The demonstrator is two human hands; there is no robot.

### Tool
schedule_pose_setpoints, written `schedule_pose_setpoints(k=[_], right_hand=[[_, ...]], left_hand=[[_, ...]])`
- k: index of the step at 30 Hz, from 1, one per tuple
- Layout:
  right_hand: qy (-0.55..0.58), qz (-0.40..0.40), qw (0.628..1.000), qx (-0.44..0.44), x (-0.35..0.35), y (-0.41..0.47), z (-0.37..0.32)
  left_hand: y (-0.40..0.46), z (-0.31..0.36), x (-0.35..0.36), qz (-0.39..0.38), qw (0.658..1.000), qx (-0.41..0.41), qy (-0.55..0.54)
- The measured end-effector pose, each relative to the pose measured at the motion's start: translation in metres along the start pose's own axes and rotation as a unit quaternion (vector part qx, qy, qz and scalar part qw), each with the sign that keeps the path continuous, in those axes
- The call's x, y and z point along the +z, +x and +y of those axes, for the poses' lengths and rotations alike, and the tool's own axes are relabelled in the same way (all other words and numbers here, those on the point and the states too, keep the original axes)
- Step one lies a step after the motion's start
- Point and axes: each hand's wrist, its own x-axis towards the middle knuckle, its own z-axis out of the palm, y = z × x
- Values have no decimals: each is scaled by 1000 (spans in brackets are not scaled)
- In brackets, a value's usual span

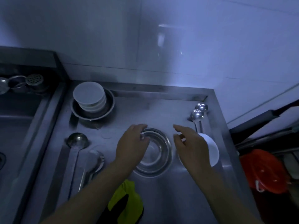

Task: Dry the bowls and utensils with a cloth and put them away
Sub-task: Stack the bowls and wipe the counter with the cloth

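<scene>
Dim, bluish light w/ glare on wall tiles; soft blur, wide-angle bending at edges.

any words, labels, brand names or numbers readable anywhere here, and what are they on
None: no readable text shows in this dim, blurred head view.
Steel bowl under the left hand: no stamp or label visible.
Stack of white bowls: plain.
White bowl beside the right hand: plain.
Yellow-green cloth: no print visible.
Orange plastic item at right: any marking is too blurred to read.
</scene>
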Motion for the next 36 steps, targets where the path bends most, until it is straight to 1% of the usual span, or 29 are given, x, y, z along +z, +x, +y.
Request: schedule_pose_setpoints(k=[2, 3, 7, 10, 12, 14, 17, 20, 25, 28, 32, 36], right_hand=[[-18, 57, 998, 9, -22, -7, 29], [-34, 72, 997, 24, -31, -10, 44], [-66, 97, 991, 70, -48, -18, 107], [-29, 49, 983, 177, -45, -24, 139], [23, 4, 972, 233, -42, -25, 151], [82, -23, 958, 275, -40, -26, 154], [102, -18, 947, 302, -33, -28, 158], [108, -6, 952, 287, -26, -30, 161], [84, 19, 962, 259, -28, -31, 153], [70, 40, 968, 236, -31, -29, 148], [39, 53, 980, 189, -31, -16, 122], [17, 52, 989, 139, -12, 6, 84]], left_hand=[[-9, 18, 26, -27, 1000, 15, -4], [-13, 25, 40, -44, 999, 18, -9], [-23, 46, 86, -104, 995, 14, -3], [-26, 59, 109, -124, 992, -3, -12], [-25, 65, 119, -132, 991, -20, -20], [-25, 70, 127, -139, 990, -29, -18], [-24, 73, 135, -142, 989, -30, -16], [-24, 74, 140, -131, 991, -36, -13], [-26, 77, 144, -121, 992, -42, 1], [-26, 78, 141, -105, 994, -29, -3], [-18, 70, 120, -76, 996, -17, -36], [0, 54, 77, -43, 997, -10, -69]])
